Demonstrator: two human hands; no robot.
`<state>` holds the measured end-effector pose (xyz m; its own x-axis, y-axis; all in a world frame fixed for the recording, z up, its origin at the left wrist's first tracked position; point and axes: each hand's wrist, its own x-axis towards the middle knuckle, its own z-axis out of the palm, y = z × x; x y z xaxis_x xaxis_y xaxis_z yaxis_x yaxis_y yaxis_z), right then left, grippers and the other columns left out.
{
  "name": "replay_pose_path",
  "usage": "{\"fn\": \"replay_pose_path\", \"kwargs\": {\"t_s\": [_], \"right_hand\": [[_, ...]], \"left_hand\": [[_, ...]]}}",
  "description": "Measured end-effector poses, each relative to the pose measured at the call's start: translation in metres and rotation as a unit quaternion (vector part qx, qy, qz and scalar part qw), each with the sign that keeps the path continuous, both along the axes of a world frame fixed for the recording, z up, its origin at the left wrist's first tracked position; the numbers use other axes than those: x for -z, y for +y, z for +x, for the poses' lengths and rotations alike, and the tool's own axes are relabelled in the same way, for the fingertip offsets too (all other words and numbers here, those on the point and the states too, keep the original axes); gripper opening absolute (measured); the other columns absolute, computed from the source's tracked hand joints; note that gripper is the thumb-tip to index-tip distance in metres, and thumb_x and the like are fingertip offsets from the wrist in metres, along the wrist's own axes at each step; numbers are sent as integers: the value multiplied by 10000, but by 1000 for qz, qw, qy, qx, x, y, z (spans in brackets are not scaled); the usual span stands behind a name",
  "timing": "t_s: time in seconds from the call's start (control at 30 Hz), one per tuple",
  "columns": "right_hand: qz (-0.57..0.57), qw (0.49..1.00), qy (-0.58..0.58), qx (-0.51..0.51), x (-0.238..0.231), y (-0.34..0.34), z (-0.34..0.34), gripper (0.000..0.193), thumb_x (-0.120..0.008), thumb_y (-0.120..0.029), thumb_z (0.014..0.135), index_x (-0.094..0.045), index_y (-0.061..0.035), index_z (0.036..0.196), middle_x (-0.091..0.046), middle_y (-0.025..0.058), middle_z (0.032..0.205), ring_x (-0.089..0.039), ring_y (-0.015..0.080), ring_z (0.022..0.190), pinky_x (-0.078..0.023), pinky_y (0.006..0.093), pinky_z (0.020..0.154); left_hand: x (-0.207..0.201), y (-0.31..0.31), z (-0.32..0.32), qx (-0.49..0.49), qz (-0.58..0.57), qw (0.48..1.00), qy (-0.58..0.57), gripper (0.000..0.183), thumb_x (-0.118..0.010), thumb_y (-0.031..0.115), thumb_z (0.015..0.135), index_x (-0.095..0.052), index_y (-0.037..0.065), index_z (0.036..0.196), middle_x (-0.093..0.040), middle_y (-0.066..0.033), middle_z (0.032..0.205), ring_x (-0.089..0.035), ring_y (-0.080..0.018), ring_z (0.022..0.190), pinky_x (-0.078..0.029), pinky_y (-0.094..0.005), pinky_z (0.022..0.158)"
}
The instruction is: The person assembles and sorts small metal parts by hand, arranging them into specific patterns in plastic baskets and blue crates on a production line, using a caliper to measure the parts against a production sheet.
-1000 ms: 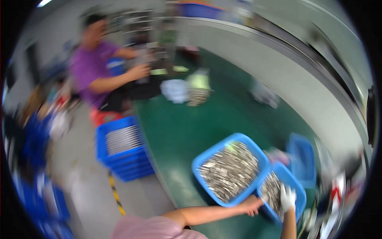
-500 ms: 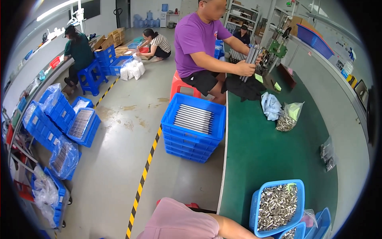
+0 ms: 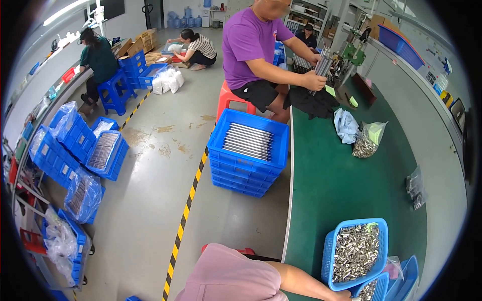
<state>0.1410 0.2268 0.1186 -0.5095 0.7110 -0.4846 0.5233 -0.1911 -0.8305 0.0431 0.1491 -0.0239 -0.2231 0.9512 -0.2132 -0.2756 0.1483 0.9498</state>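
My left arm, in a pink short sleeve, crosses the lower edge and stretches right over the green table (image 3: 346,185). Only part of my left hand (image 3: 343,295) shows, at the near side of a smaller blue basket (image 3: 382,287) with short metal sleeves in it; its fingers are cut off by the edge. Just beyond stands a larger blue basket (image 3: 329,251), heaped with short shiny metal sleeves (image 3: 355,251). My right hand is out of view.
Across the table a person in purple grips a bundle of metal rods (image 3: 324,67). Stacked blue crates (image 3: 246,175) with rods stand beside the table. A bag of metal parts (image 3: 369,143) and a blue cloth (image 3: 345,126) lie farther up. Other people work behind.
The view has shifted slightly, and my left hand now shows by the smaller basket. The person in purple has shifted the rods. A crouching person behind has reached toward a container.
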Motion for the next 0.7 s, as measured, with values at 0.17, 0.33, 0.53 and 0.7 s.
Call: {"fn": "replay_pose_path", "kwargs": {"t_s": [0.17, 0.33, 0.53, 0.7], "right_hand": [[2, 998, 36, -51, -23, -16, 12, 264, -568, -371, 857, -491, -174, 699, -383, -85, 554, -338, 47, 440, -237, 194, 382], [-55, 981, 17, -185, 5, -81, 28, 213, -592, -360, 852, -473, -185, 830, -388, -57, 585, -353, 71, 451, -246, 199, 394], [508, 832, 35, -222, 73, -98, 16, 219, -611, -271, 847, -566, -58, 820, -569, 69, 677, -544, 223, 569, -449, 309, 530], [673, 718, -63, -166, 74, -122, 7, 216, -568, -251, 868, -625, -42, 868, -612, 133, 788, -585, 299, 700, -475, 368, 631]], "left_hand": [[36, -14, 7, -119, 147, 969, 159, 604, -362, 530, 884, -582, 15, 660, -616, -153, 637, -589, -274, 533, -468, -398, 496], [9, -74, 7, -192, 230, 929, 217, 351, -399, 335, 901, -583, 47, 823, -600, -159, 794, -574, -317, 753, -441, -407, 672], [-3, -79, 6, -209, 240, 915, 248, 281, -464, 284, 847, -527, 38, 726, -542, -166, 725, -547, -330, 702, -438, -421, 633], [3, -79, 9, -173, 249, 827, 474, 248, -561, 262, 707, -538, 15, 700, -537, -194, 717, -564, -353, 694, -444, -449, 598]]}}
